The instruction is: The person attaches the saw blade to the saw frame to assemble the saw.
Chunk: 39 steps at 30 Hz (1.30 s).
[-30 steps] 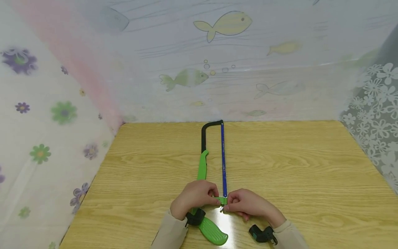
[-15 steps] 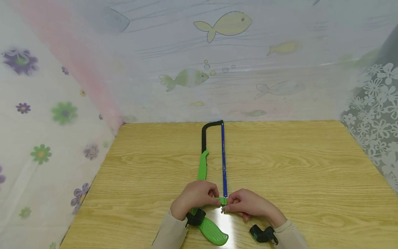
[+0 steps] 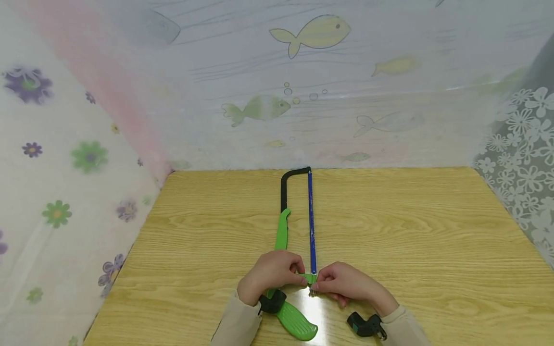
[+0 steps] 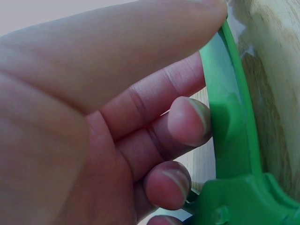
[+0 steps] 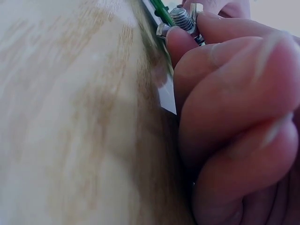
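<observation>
The saw [image 3: 311, 226] is lying up to the table's far edge [image 3: 389, 173]; my left hand [image 3: 273, 271] is gripping its frame [image 4: 232, 122], my right hand [image 3: 345, 282] pinching its wing nut [image 3: 313, 292].

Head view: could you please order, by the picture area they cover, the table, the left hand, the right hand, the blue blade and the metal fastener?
Largest to smallest:
1. Table
2. Left hand and right hand: too alike to rank
3. Blue blade: long but thin
4. Metal fastener

Room to pass right of blue blade [image 3: 312, 223]; saw frame [image 3: 282, 230] bars the left
</observation>
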Tool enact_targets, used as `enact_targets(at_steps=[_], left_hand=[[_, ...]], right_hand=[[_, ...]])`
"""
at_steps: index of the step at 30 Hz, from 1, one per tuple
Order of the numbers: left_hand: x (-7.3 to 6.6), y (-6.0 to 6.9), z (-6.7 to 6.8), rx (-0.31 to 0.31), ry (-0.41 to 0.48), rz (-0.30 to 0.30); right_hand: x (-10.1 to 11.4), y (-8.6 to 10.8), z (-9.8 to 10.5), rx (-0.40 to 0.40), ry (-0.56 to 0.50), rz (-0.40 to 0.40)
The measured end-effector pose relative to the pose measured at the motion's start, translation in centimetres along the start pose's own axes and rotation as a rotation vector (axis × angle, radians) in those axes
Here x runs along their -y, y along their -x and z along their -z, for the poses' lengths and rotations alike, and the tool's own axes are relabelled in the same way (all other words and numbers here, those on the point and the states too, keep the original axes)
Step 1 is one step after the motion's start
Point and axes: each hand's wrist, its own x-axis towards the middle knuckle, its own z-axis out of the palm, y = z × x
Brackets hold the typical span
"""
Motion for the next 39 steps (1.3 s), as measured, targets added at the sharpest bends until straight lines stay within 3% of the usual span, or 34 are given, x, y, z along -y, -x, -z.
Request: enact_targets(at_steps=[39], left_hand=[[-0.23, 0.18, 0.13, -0.002, -0.001, -0.011]], right_hand=[[-0.34, -0.14, 0.04, 0.019, -0.026, 0.023]])
